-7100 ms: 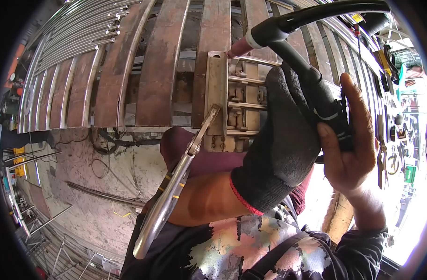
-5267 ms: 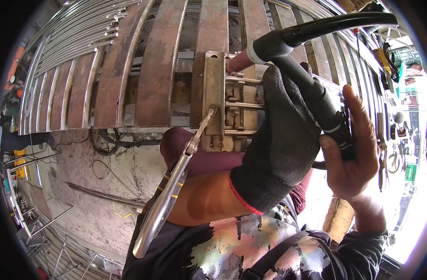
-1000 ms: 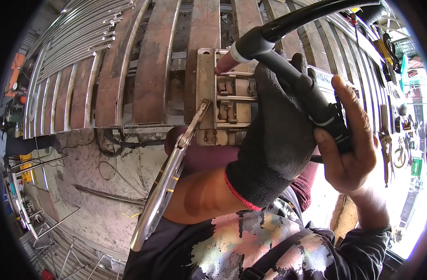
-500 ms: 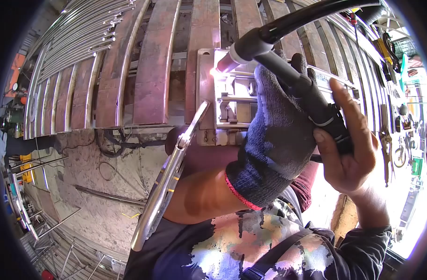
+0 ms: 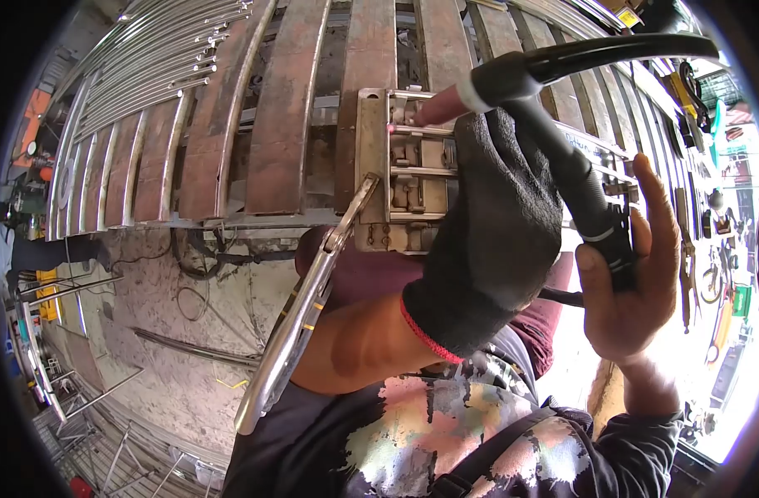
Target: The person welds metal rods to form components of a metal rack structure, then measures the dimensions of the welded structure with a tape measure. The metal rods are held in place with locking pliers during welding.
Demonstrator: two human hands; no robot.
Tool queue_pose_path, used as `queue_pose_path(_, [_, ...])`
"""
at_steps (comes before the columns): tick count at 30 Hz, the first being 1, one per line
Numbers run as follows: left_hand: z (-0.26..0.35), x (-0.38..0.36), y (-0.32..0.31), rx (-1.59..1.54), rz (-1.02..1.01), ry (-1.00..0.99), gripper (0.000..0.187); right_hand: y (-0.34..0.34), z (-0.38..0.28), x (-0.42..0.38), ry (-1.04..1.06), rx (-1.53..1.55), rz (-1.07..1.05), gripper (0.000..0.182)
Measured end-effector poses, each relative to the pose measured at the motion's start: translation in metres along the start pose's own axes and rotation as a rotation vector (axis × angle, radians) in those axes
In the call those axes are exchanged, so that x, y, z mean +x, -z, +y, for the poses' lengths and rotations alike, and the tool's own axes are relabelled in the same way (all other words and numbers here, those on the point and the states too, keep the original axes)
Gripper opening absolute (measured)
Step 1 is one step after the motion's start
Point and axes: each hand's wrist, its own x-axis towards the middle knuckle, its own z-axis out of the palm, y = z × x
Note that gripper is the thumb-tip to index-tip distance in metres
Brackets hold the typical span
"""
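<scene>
My right hand [image 5: 633, 295], bare, holds the black handle of a welding torch [image 5: 566, 166] between thumb and fingers. The torch's reddish nozzle points down-left at a small metal frame [image 5: 389, 178] with crossbars. No arc glows at its tip. My left hand [image 5: 500, 220], in a dark knitted glove with a red cuff edge, is closed against the torch neck, over the right part of the frame; its fingertips are partly hidden. The frame lies on a flat metal plate [image 5: 369, 124]. Silver locking pliers [image 5: 301, 311] grip the plate's near left side, handles slanting toward me.
The slatted metal bench [image 5: 276, 124] has gaps between its bars. Several thin metal rods [image 5: 159, 62] lie at its far left. The torch cable [image 5: 629, 54] arcs away to the upper right. Metal stock [image 5: 197, 347] lies on the floor at left; tools hang at right.
The bright arc at the nozzle tip has gone out, and the scene looks less glaring. The torch and my right hand have shifted right; the gloved fingers look more curled.
</scene>
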Motion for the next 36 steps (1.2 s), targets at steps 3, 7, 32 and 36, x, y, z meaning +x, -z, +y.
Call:
queue_pose_path(3, [0.004,0.007,0.000,0.200,0.025,0.009,0.052,-0.003,0.001,-0.003,0.002,0.125,0.083,0.078])
queue_pose_path(7, [0.003,0.006,-0.016,0.041,0.290,-0.016,0.056,-0.006,-0.002,-0.006,0.010,0.079,0.195,0.077])
queue_pose_path(32, [0.021,-0.038,0.001,0.298,0.085,-0.005,0.056,-0.008,-0.012,-0.013,-0.015,0.051,0.162,0.067])
queue_pose_path(36, [0.017,-0.040,-0.010,0.306,0.170,-0.060,0.058,-0.018,-0.011,-0.002,0.116,-0.078,0.154,0.061])
